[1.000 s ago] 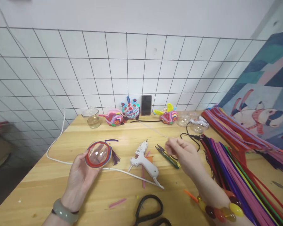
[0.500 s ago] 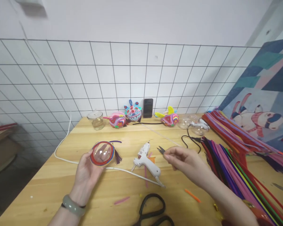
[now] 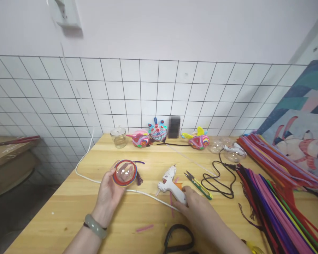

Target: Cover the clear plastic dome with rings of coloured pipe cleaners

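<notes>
Left hand (image 3: 108,192) is cupped under a clear plastic dome (image 3: 124,172) ringed with red and blue, fingers curled round its near edge, holding it just above the wooden table (image 3: 69,208). Right hand (image 3: 197,210) has its fingers wrapped on the handle of the white glue gun (image 3: 171,183), which lies mid-table. Green snips (image 3: 198,184) sit just right of it, black scissors (image 3: 178,241) at the near edge.

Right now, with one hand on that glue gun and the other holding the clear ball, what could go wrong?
The right hand grips the glue gun by its handle; its nozzle may be hot, and it points toward the left hand holding the clear ball. The white cord trails across the table under that ball, so lifting the gun could snag it. Snips lie open just beside the right hand.
</notes>
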`<state>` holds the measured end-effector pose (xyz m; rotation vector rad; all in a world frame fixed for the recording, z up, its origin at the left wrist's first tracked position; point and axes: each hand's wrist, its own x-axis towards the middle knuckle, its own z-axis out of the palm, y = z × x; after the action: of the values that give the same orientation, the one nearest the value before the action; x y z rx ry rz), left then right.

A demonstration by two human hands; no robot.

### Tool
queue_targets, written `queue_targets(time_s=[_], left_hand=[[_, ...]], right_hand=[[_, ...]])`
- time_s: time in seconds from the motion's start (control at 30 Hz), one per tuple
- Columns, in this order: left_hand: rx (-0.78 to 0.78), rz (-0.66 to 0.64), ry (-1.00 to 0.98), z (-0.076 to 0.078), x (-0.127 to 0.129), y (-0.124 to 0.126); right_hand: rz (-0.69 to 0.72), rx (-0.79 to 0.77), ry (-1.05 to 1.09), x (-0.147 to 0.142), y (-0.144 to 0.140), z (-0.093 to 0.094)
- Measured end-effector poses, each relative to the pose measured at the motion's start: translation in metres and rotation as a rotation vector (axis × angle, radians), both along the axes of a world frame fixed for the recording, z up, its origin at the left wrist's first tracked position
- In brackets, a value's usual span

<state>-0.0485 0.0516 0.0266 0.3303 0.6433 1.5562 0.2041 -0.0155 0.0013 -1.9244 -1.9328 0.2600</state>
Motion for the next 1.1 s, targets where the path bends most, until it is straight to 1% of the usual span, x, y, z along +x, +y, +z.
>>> queue_targets(time_s=[0.1,0.2,0.33,0.47,0.57,0.67,0.8,0.9,0.97,1.03,1.1], left_hand=[[-0.006,-0.003,-0.003,0.0,0.002,-0.001],[-0.029,0.017,0.007,-0.003,0.004,0.0],[-0.033,0.046,0.024,-0.007,0.003,0.001],[-0.039,0.052,0.055,-0.007,0.002,0.002],[-0.062,0.049,0.091,-0.007,0.003,0.002],[-0.089,0.054,0.127,-0.01,0.004,0.002],[-0.094,0.068,0.156,-0.015,0.004,0.003],[-0.091,0.079,0.166,-0.017,0.003,0.004],[-0.086,0.078,0.169,-0.017,0.003,0.004],[-0.082,0.076,0.17,-0.017,0.003,0.004],[-0.086,0.076,0.172,-0.018,0.003,0.004]], right_hand=[[-0.022,-0.133,-0.059,0.0,0.001,0.002],[-0.025,-0.211,-0.063,0.003,0.004,0.009],[-0.014,-0.265,-0.024,0.008,0.015,0.019],[-0.053,-0.27,-0.031,0.007,0.035,0.025],[-0.099,-0.277,-0.053,0.002,0.051,0.025],[-0.134,-0.298,-0.055,-0.004,0.063,0.02],[-0.135,-0.326,-0.045,-0.009,0.072,0.013],[-0.102,-0.322,-0.066,-0.009,0.076,0.009],[-0.076,-0.287,-0.119,-0.007,0.077,0.008],[-0.052,-0.208,-0.201,-0.005,0.075,0.009],[0.019,-0.095,-0.292,-0.004,0.07,0.013]])
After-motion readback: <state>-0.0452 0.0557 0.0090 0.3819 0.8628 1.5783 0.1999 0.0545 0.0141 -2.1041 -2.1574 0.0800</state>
